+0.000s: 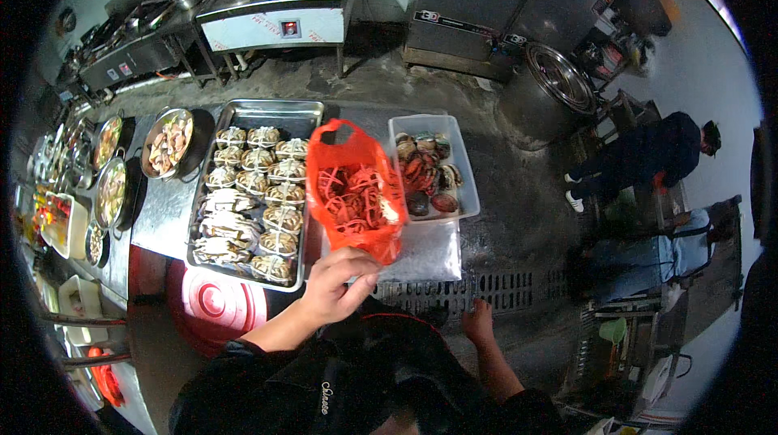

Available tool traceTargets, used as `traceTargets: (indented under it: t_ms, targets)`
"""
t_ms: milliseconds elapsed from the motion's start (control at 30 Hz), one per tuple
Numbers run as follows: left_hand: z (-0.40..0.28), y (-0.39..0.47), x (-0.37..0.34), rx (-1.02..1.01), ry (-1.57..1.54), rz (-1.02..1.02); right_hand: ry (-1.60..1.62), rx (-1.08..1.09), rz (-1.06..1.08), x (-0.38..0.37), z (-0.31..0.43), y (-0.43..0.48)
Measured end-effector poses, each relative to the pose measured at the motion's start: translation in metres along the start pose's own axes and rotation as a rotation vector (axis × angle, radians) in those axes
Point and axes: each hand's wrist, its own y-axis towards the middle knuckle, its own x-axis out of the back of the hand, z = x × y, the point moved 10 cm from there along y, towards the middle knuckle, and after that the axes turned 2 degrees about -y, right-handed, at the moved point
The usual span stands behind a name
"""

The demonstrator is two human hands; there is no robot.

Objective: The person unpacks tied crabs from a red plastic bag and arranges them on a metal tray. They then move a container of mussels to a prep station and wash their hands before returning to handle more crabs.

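Note:
My left hand pinches the near rim of a red plastic bag between thumb and fingers. Inside the open bag lie several bound crabs, tinted red, with pale ties across them. To its left, a steel tray holds rows of crabs tied with white string, some showing pale undersides. A translucent plastic tub with mixed shellfish stands right of the bag. My right hand hangs apart from these, below the table's right corner; its fingers are too unclear to read.
A steel table carries tray, bag and tub. Pans of food stand at left, above a red round lid. Beyond are a stove and steel cabinet. A floor grate runs at right, where two people are.

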Motion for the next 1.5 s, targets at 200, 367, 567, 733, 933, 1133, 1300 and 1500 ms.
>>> traceTargets:
  t_ms: [200,367,567,733,933,1133,1300,1500]
  targets:
    - [0.129,-0.028,-0.206,0.937,-0.520,-0.052,0.227,-0.290,0.145,-0.010,-0.212,0.013]
    - [0.222,-0.044,-0.293,1.287,-0.958,-0.607,0.212,-0.466,0.043,0.003,-0.423,-0.040]
    - [0.321,-0.036,-0.298,1.271,-0.813,-0.662,0.429,-0.662,-0.085,0.022,-0.580,-0.102]
    - [0.377,-0.045,-0.297,1.142,-1.083,-0.708,0.344,-0.844,-0.005,0.025,-0.596,-0.071]
    - [0.339,0.023,-0.307,0.252,-1.055,0.060,0.241,-0.531,-0.095,0.114,-0.546,0.076]
    - [0.317,0.027,-0.284,0.707,-0.526,-0.691,0.240,-0.592,0.089,0.145,-0.583,0.231]
    - [0.332,0.096,-0.305,0.811,-0.008,-1.005,0.297,-0.576,0.162,0.218,-0.575,0.362]
    - [0.306,0.183,-0.313,0.866,-0.577,-1.437,0.290,-0.480,0.213,0.270,-0.495,0.534]
